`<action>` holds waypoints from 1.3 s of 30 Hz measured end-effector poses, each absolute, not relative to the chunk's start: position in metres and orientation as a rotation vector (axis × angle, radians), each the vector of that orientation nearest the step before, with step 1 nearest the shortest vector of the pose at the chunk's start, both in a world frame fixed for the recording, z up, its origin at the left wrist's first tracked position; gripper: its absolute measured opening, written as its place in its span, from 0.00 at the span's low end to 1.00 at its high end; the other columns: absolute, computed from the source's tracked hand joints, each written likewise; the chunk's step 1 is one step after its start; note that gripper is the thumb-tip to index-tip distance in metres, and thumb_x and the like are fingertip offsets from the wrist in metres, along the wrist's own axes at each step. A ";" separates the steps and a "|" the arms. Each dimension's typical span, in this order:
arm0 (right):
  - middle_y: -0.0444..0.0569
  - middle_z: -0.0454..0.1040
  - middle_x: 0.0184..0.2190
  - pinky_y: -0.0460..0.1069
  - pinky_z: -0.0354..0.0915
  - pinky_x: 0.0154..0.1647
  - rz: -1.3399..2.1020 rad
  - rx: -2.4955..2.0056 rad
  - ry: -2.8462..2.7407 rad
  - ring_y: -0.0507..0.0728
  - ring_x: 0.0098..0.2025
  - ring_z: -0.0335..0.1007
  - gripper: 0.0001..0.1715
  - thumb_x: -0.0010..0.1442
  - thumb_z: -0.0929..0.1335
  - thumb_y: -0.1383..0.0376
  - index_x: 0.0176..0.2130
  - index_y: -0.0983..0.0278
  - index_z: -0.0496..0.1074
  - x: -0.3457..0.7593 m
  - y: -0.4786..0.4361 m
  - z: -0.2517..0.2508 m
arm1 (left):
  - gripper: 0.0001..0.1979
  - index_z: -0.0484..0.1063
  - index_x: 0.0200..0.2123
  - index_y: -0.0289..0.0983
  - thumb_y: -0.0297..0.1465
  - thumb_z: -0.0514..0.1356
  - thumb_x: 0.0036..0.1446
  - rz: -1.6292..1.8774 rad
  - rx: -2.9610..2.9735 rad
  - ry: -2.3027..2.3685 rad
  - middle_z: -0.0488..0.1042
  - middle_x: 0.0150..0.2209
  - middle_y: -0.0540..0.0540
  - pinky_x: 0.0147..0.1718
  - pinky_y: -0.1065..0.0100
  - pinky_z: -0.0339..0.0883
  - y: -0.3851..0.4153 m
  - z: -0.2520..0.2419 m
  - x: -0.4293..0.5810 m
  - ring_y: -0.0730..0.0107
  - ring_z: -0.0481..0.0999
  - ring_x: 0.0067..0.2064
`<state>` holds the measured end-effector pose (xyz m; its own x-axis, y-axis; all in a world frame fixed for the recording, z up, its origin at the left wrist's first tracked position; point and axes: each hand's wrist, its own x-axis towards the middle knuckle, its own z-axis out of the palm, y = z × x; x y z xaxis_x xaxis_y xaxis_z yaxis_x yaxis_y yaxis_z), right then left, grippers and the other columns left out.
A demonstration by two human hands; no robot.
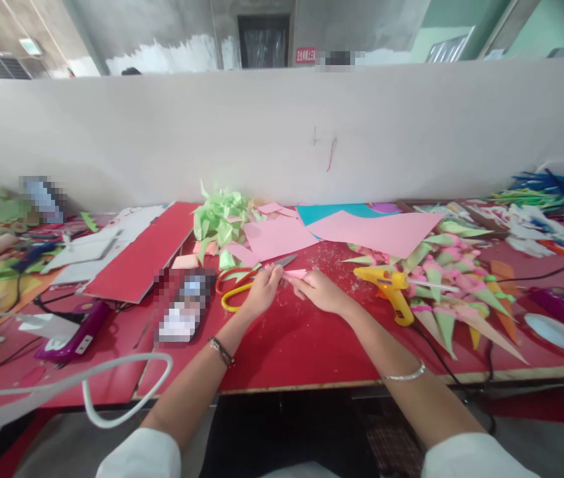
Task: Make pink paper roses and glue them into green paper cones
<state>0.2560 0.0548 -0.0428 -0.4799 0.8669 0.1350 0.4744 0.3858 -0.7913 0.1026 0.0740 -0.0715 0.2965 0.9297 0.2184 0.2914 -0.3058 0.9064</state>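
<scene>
Between my two hands is a small piece of pink paper (296, 273), which looks rolled or folded. My left hand (266, 289) pinches its left end, and my right hand (322, 292) has its fingers closed on the right end. Just behind and left of my left hand lie scissors (235, 302) with red and yellow handles, their blades pointing away to the right. A yellow hot glue gun (389, 289) rests on the table to the right of my right hand, with a glue stick in its back.
Pink sheets (282, 238) and a green crepe paper heap (222, 216) lie along the partition. Pink and green paper cones (454, 285) pile up at right. A phone (187, 305), a red board (137, 255), purple power strips (75, 332) and a white cable (127, 358) lie around.
</scene>
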 end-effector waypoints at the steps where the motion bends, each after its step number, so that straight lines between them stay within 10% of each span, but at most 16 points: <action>1: 0.40 0.59 0.13 0.43 0.53 0.24 0.929 -1.146 -2.110 0.46 0.17 0.57 0.27 0.61 0.55 0.56 0.16 0.65 0.57 0.254 0.059 -0.046 | 0.20 0.58 0.20 0.36 0.41 0.41 0.58 1.029 1.773 1.120 0.58 0.19 0.52 0.24 0.72 0.54 0.077 -0.074 0.102 0.76 0.58 0.23; 14: 0.41 0.63 0.14 0.42 0.54 0.25 0.806 -1.115 -2.139 0.48 0.19 0.61 0.23 0.60 0.58 0.58 0.19 0.66 0.64 0.257 0.063 -0.065 | 0.24 0.61 0.17 0.35 0.44 0.43 0.57 0.893 1.742 1.182 0.57 0.11 0.55 0.18 0.74 0.52 0.071 -0.078 0.096 0.79 0.57 0.15; 23: 0.52 0.75 0.35 0.46 0.60 0.32 0.236 -1.300 -2.454 0.55 0.34 0.70 0.19 0.61 0.56 0.67 0.48 0.63 0.67 0.254 0.060 -0.071 | 0.27 0.58 0.13 0.36 0.45 0.42 0.57 0.803 1.643 1.258 0.55 0.07 0.55 0.14 0.75 0.50 0.071 -0.075 0.094 0.81 0.54 0.11; 29: 0.54 0.75 0.32 0.46 0.59 0.31 -0.057 -1.317 -2.589 0.55 0.30 0.70 0.20 0.60 0.56 0.70 0.51 0.66 0.64 0.251 0.057 -0.075 | 0.27 0.56 0.13 0.36 0.47 0.41 0.57 0.759 1.600 1.272 0.54 0.06 0.55 0.12 0.76 0.47 0.071 -0.076 0.092 0.82 0.53 0.09; 39: 0.39 0.59 0.13 0.42 0.51 0.19 1.006 -1.104 -2.131 0.47 0.16 0.54 0.24 0.62 0.54 0.56 0.33 0.68 0.70 0.254 0.062 -0.066 | 0.23 0.66 0.20 0.34 0.44 0.46 0.56 0.874 1.831 1.159 0.63 0.16 0.52 0.23 0.74 0.55 0.073 -0.070 0.085 0.78 0.61 0.19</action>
